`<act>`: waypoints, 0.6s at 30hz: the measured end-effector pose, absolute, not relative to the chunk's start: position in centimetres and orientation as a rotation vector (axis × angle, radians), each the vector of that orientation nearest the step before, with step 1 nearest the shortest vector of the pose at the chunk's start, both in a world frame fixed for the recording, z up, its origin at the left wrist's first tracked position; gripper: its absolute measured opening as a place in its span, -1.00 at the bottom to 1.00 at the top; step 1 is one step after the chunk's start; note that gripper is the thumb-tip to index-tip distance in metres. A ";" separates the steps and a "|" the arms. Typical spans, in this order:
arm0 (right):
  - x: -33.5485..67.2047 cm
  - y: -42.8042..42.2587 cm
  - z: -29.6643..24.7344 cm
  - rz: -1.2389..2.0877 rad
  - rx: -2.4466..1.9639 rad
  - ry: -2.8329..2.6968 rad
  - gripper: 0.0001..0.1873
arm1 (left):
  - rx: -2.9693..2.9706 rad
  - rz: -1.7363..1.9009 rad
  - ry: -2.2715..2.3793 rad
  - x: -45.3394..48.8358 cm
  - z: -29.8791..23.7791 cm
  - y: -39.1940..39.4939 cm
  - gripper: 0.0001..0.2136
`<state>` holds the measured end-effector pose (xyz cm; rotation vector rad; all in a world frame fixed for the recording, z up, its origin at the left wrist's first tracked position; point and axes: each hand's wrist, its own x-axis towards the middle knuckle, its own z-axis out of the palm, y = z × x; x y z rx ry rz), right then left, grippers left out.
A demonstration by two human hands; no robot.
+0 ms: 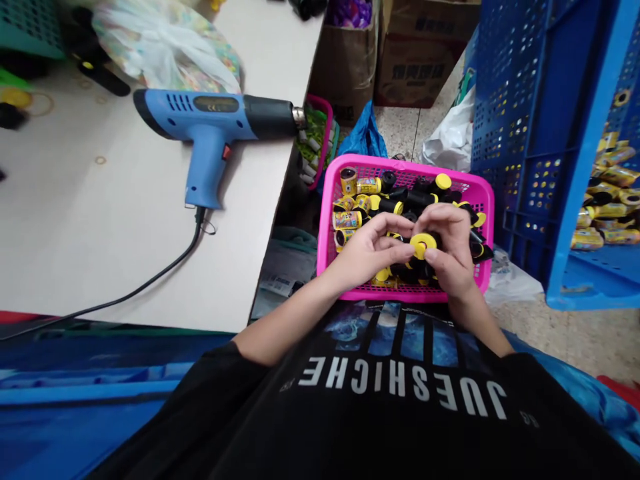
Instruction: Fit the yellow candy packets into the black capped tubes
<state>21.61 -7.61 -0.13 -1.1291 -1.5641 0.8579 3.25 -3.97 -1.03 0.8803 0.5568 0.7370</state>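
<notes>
Over a pink plastic basket (327,220), my two hands meet at a round yellow cap-like piece (423,244) with a hole in its middle. My left hand (373,245) pinches its left edge between thumb and fingers. From the other side, my right hand (450,248) grips it with the thumb at the lower right edge and the fingers curled behind; whatever part lies behind the yellow face is hidden. Below them the basket holds black pieces with yellow ends, and several small yellow labelled tubes (347,220) lie along its left side.
A blue heat gun (207,133) lies on the white table (125,253) at left, its cord trailing off. Behind it sits a tied plastic bag (170,47). A tall blue crate (520,120) with labelled tubes stands at right. Cardboard boxes (415,60) are at the back.
</notes>
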 end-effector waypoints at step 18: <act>22.6 -7.3 0.6 0.510 -1.112 -2.253 -0.36 | 0.828 0.744 0.589 3.2 -2.0 -4.6 -0.68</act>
